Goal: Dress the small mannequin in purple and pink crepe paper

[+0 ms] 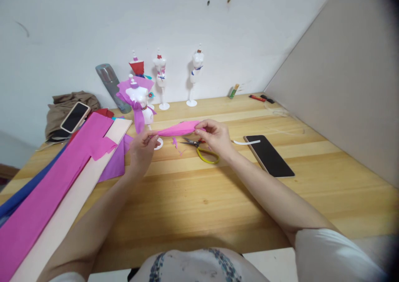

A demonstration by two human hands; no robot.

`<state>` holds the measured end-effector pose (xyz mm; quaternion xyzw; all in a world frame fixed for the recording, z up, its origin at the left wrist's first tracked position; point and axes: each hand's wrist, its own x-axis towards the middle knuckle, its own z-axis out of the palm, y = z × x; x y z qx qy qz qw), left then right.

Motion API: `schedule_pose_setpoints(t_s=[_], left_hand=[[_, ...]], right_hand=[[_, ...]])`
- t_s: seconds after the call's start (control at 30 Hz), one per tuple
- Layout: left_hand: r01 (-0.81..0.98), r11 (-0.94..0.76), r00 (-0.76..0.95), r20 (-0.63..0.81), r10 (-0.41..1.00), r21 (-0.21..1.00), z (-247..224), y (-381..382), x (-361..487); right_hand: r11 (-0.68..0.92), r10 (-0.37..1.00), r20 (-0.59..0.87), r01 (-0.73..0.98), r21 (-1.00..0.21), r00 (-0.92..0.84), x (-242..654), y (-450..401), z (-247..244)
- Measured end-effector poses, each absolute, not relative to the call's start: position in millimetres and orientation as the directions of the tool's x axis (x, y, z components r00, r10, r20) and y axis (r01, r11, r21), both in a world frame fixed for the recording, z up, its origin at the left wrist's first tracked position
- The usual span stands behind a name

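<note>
A folded strip of bright pink fabric [180,129] is stretched level between my hands, above the wooden table [187,203]. My left hand [142,151] pinches its left end, and my right hand [215,137] pinches the right end between thumb and fingers. Scissors with yellow handles [207,155] lie on the table, partly under my right hand, their blades pointing left. Small purple scraps [175,142] lie left of the blades. Just behind my left hand stands a white dress form [139,96] draped in purple fabric, its round base partly hidden by that hand.
More dress forms [161,72] stand along the wall beside a grey bottle [112,87]. Long pink fabric [59,182] and other cloths cover the left side, near a phone [75,117]. A dark tablet [270,156] lies at right. A small green tube [233,91] stands behind.
</note>
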<state>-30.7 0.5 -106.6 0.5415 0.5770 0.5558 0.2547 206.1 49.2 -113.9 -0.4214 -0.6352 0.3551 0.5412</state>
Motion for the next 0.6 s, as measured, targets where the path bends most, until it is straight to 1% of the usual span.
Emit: schedule_pose_setpoints(t_s=[0.13,0.37,0.6], left_hand=[[0.294,-0.2,-0.305,0.291,0.907,0.934,-106.2,0.4,-30.1],[0.301,-0.22,-0.243,0.298,0.923,0.928,-107.8,2.9,-32.1],[0.19,-0.251,-0.173,0.284,0.943,0.949,-104.2,3.9,-30.0]], right_hand=[[0.384,0.923,0.381,0.125,-0.915,-0.044,206.8,49.3,-112.5],[0.406,0.914,0.405,0.128,-0.905,-0.037,207.2,49.1,-110.3],[0.41,0.912,0.408,0.114,-0.905,-0.047,209.3,48.5,-107.5]])
